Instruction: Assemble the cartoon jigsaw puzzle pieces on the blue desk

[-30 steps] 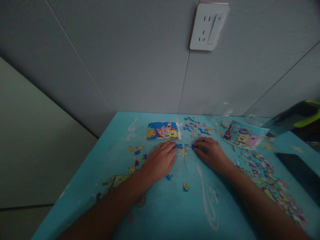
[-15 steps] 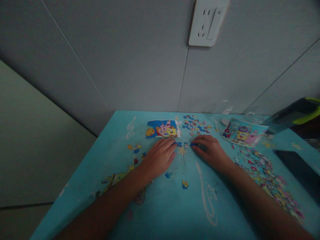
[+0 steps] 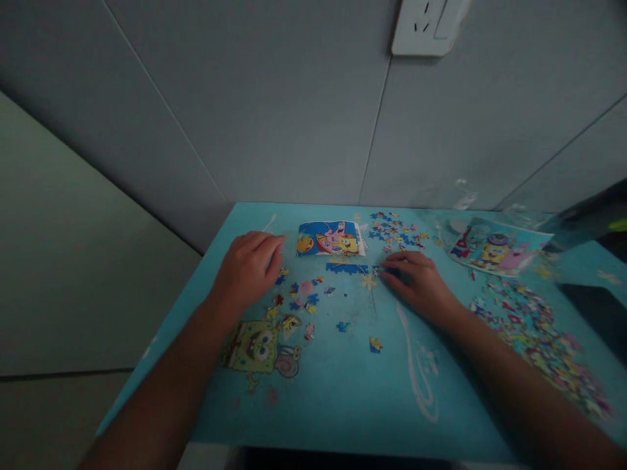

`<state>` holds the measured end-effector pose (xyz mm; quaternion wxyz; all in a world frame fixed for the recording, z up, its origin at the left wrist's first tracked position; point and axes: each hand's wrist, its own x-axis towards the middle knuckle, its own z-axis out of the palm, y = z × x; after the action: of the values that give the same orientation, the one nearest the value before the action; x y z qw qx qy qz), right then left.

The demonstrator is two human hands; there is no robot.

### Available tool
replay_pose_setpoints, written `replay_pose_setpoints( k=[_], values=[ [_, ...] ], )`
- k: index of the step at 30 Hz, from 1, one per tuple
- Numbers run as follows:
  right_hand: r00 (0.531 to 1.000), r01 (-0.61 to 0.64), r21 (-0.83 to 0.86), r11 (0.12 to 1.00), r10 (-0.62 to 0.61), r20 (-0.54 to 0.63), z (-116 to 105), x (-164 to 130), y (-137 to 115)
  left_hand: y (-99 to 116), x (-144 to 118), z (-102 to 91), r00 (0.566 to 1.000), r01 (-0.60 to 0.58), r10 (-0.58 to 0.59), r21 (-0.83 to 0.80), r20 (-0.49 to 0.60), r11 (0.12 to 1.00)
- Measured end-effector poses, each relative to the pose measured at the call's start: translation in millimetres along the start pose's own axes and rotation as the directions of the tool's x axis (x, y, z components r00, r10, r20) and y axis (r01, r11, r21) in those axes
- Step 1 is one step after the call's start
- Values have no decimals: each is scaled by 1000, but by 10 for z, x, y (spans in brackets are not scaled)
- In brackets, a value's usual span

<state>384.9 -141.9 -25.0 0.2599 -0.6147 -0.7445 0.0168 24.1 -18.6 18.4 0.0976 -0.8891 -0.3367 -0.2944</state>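
Observation:
My left hand (image 3: 252, 267) hovers near the left side of the table, its thumb apart from its extended forefinger; I see nothing in it. Loose jigsaw pieces (image 3: 304, 297) lie just right of and below it. My right hand (image 3: 414, 277) has thumb and fingertips closed at a small puzzle piece (image 3: 377, 271), just off the right end of a joined blue puzzle strip (image 3: 347, 268). Its fingers partly cover whatever is beneath them. Behind the strip lies a picture card (image 3: 329, 239) with cartoon figures on blue.
Several loose pieces (image 3: 396, 230) are heaped behind my right hand. A larger pile (image 3: 553, 346) spreads along the right, near a second picture card (image 3: 499, 248) and a dark flat object (image 3: 595, 316). Clear plastic items stand against the wall (image 3: 294, 130). Single pieces (image 3: 375, 344) lie nearer me.
My left hand has moved left off the blue strip, uncovering it and the loose pieces. My right hand has shifted slightly left to the small piece. The camera view has tilted down a little.

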Motion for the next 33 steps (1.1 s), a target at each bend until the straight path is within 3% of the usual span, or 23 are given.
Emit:
replay_pose_setpoints(
  k=[6, 11, 28, 30, 33],
  values=[
    [999, -18, -36, 999, 19, 26, 62, 19, -2, -89, -51, -23, 1000, -23, 24, 69, -12, 997],
    [1000, 3, -52, 999, -2, 22, 76, 30, -8, -170, -62, -60, 999, 28, -24, 123, -34, 992],
    [998, 58, -29, 998, -58, 1, 105, 32, -19, -113, -49, -20, 997, 43, -48, 90, 55, 995],
    [998, 58, -22, 998, -58, -20, 91, 36, -38, -113, -55, -6, 995, 11, -17, 65, 94, 998],
    [998, 54, -5, 999, -54, -35, 70, 37, -68, -107, -70, 15, 966, -133, 133, -18, 224, 991]
  ],
)
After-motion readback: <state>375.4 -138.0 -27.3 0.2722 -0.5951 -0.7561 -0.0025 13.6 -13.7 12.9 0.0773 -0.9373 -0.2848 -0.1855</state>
